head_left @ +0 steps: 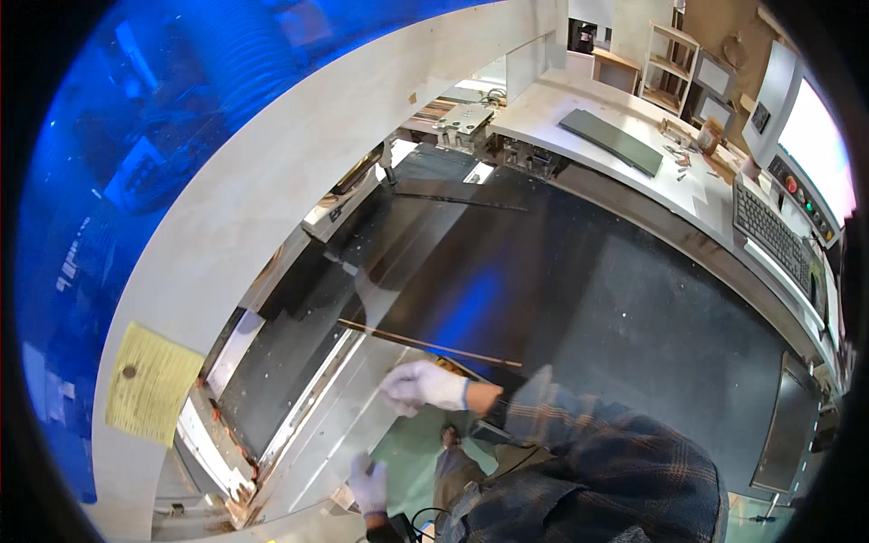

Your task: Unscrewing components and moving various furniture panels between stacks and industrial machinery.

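My right hand [425, 385], in a white glove with a blue cuff, is over the grey metal ledge [348, 398] near the front of the machine bed. Its fingers are loosely bent and apart from the thumb, and nothing shows in them. Lower down, my left hand [368, 484], also white-gloved, hangs beside the ledge's near end; its fingers are somewhat blurred but look parted and bare of any object. Just beyond my right hand lies a dark glossy panel [453, 271] with a light brown near edge, flat on the black bed [652, 335]. Neither hand touches it.
A white curved machine beam [217, 190] with a yellow paper [154, 385] arches along the left, before a blue translucent cover [81, 208]. On the right counter are a grey-green board [611, 140], a keyboard [769, 231] and a bright monitor [819, 136]. Green floor [403, 466] shows below.
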A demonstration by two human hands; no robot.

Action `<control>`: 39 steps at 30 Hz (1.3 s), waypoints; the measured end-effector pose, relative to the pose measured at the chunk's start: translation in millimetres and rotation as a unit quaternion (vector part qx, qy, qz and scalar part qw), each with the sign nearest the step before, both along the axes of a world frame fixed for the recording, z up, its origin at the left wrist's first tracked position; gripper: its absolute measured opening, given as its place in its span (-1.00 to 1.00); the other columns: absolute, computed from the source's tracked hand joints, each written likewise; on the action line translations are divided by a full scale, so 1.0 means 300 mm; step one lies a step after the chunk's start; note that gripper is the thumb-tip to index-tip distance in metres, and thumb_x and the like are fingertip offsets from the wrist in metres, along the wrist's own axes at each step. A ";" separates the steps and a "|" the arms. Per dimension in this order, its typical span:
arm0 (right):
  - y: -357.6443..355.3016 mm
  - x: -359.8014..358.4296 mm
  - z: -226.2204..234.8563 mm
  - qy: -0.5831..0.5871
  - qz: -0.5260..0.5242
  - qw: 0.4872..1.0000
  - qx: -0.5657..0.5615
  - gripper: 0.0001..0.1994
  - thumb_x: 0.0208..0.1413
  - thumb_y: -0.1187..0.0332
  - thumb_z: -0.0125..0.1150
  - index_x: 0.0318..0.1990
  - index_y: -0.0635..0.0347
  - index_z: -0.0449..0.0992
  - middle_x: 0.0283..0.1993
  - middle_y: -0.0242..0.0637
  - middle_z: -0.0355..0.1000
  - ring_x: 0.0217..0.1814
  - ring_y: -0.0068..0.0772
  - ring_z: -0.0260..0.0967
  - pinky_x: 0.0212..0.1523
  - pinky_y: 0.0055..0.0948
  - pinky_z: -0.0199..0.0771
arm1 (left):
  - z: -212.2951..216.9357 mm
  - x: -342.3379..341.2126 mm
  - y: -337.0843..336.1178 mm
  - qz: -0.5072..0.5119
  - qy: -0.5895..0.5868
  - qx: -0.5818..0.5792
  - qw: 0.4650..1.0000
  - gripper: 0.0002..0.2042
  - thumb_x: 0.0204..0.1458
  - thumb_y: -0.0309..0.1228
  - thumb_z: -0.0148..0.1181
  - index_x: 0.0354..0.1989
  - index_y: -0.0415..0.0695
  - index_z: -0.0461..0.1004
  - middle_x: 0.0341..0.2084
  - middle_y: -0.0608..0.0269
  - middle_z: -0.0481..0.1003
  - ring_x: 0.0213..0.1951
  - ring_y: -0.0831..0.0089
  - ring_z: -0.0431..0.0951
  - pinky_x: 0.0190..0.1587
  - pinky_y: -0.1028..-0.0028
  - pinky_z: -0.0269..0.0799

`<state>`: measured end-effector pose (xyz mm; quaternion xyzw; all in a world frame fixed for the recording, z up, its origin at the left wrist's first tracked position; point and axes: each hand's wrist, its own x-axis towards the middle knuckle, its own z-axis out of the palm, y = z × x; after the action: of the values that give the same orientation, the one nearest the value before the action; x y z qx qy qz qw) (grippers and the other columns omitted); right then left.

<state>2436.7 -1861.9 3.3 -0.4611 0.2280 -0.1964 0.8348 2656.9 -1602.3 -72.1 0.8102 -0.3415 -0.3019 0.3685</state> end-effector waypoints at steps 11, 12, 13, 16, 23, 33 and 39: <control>-0.248 -0.399 0.013 0.624 -0.218 0.597 -0.455 -0.24 0.12 -0.05 0.42 0.44 0.05 0.39 0.56 0.15 0.15 0.50 0.29 0.22 0.50 0.12 0.23 | 0.290 -0.063 -1.087 -0.436 -0.310 -0.026 0.845 -0.11 -0.20 0.02 0.61 0.41 0.08 0.47 0.49 -0.14 0.24 0.49 -0.13 0.21 0.49 -0.02 0.20; -0.265 -0.382 -0.018 0.633 -0.217 0.564 -0.483 -0.25 0.14 -0.05 0.41 0.44 0.04 0.39 0.56 0.15 0.15 0.50 0.31 0.22 0.52 0.15 0.19 | 0.287 -0.059 -1.121 -0.446 -0.268 0.009 0.854 -0.10 -0.22 0.02 0.62 0.41 0.09 0.49 0.54 -0.12 0.19 0.54 -0.18 0.11 0.53 -0.03 0.13; -0.280 -0.365 -0.046 0.633 -0.237 0.556 -0.484 -0.31 0.18 -0.02 0.38 0.42 0.04 0.42 0.54 0.18 0.18 0.51 0.34 0.20 0.53 0.18 0.13 | 0.285 -0.054 -1.153 -0.456 -0.248 0.022 0.855 -0.05 -0.23 0.04 0.62 0.47 0.11 0.43 0.56 -0.13 0.14 0.57 -0.21 0.05 0.56 -0.03 0.06; -0.344 -0.339 -0.108 0.631 -0.293 0.530 -0.484 -0.36 0.21 0.04 0.34 0.40 0.07 0.44 0.51 0.21 0.21 0.51 0.35 0.19 0.52 0.17 0.16 | 0.276 -0.068 -1.255 -0.475 -0.274 0.013 0.836 0.00 -0.24 0.07 0.62 0.50 0.12 0.38 0.58 -0.13 0.11 0.59 -0.23 -0.01 0.56 -0.10 -0.01; -0.582 -0.440 -0.135 0.656 -0.323 0.499 -0.464 -0.39 0.25 0.10 0.28 0.40 0.13 0.43 0.51 0.21 0.21 0.51 0.38 0.16 0.54 0.17 0.13 | 0.280 -0.215 -1.532 -0.497 -0.355 0.021 0.792 0.03 -0.21 0.16 0.57 0.54 0.16 0.31 0.60 -0.04 0.08 0.60 -0.12 0.01 0.47 -0.24 0.06; -0.726 -0.455 -0.127 0.675 -0.299 0.512 -0.440 -0.37 0.29 0.09 0.25 0.45 0.14 0.39 0.53 0.23 0.17 0.52 0.50 0.09 0.54 0.23 0.09 | 0.273 -0.239 -1.678 -0.491 -0.368 -0.017 0.789 0.01 -0.33 0.10 0.68 0.44 0.12 0.44 0.53 -0.02 0.20 0.56 -0.08 0.12 0.43 -0.25 0.18; -0.784 -0.420 -0.148 0.703 -0.304 0.480 -0.429 -0.36 0.25 0.11 0.30 0.44 0.14 0.39 0.53 0.21 0.17 0.45 0.56 0.10 0.50 0.28 0.12 | 0.253 -0.222 -1.693 -0.484 -0.360 -0.044 0.796 -0.01 -0.46 0.02 0.72 0.34 0.05 0.55 0.48 -0.09 0.27 0.52 -0.13 0.20 0.39 -0.20 0.22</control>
<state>2310.8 -2097.0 -41.0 -0.6475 0.7520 -0.1220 -0.0173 2590.3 -2110.2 3.9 0.5726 -0.8100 -0.1116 0.0601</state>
